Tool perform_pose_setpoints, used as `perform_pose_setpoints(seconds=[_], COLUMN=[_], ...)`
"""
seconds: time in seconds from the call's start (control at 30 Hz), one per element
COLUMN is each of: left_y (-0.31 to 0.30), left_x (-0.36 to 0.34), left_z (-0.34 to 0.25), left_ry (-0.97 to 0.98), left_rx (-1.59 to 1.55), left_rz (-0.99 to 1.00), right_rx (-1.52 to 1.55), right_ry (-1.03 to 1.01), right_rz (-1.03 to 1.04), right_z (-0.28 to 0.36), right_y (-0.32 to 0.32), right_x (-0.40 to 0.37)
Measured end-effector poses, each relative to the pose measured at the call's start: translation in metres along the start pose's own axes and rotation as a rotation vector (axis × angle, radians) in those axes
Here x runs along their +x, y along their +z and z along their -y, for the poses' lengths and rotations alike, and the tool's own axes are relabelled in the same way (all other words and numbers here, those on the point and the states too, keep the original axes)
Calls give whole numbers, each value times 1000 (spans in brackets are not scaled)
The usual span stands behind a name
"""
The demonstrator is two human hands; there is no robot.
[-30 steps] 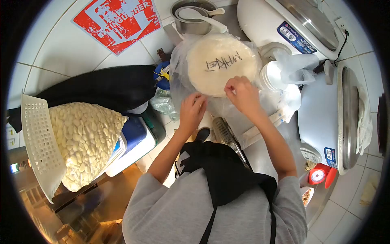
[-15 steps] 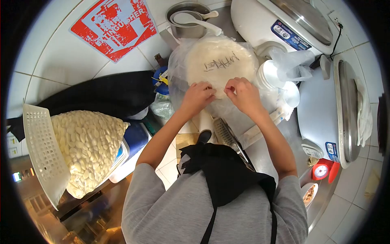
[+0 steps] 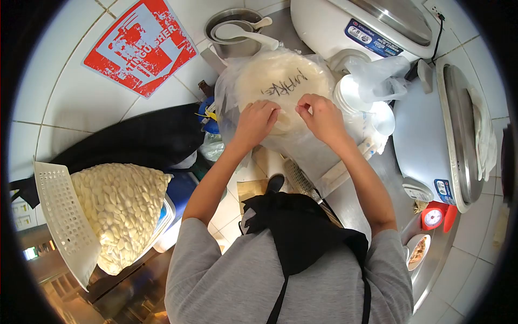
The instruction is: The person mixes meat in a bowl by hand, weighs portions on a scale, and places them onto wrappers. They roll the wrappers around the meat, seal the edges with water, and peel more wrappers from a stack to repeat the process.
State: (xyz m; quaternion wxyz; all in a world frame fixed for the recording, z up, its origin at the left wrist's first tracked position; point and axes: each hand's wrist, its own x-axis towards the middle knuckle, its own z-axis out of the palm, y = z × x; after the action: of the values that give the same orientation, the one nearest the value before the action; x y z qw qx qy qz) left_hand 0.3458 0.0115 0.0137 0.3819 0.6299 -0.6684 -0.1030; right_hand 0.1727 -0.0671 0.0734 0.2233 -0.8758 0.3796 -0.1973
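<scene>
A clear plastic bag (image 3: pixel 231 89) lies in front of me on the steel counter, around a round, cream-coloured mass (image 3: pixel 264 73) with "MARKET" handwritten in black over it. At the near left part of the bag, my left hand (image 3: pixel 258 123) has its fingers curled and pinched on the plastic. My right hand (image 3: pixel 322 117) faces it a short gap away, thumb and index finger pressed together on the film. The fingertips are small in view, so the exact fold they grip is hard to make out.
Nested pots (image 3: pixel 237 40) with white ladles stand behind the bag. White plastic tubs (image 3: pixel 352 93) sit close to the right, near two large rice coolers (image 3: pixel 421 129). A bag of pale peeled cloves (image 3: pixel 121 210) leans at left beside a perforated white basket (image 3: pixel 62 210). A red scale (image 3: pixel 433 217) is at lower right.
The view has shifted slightly. Both hands remain pinched at the bag, a little farther up toward the lettering, and the plastic near them has changed its folds.
</scene>
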Motion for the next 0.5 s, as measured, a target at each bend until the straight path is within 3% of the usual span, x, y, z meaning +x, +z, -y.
perform_pose_setpoints(seconds=[0.1,0.2,0.27,0.4,0.5], left_y=[-6,-15,-23,-24,-29], left_x=[15,26,28,36,40], left_z=[-8,-16,-23,-10,-7], left_ry=[117,37,-167,-2,63], left_rx=[145,150,-24,26,127], left_rz=[-138,-73,-52,-137,-170], right_rx=[8,8,-15,-92,-78], right_ry=[44,106,50,-175,-174], right_rz=[-61,-66,-126,-271,-263], right_z=[6,11,8,-4,-5], right_y=[-4,-8,-6,3,6], right_x=[4,4,3,0,-3])
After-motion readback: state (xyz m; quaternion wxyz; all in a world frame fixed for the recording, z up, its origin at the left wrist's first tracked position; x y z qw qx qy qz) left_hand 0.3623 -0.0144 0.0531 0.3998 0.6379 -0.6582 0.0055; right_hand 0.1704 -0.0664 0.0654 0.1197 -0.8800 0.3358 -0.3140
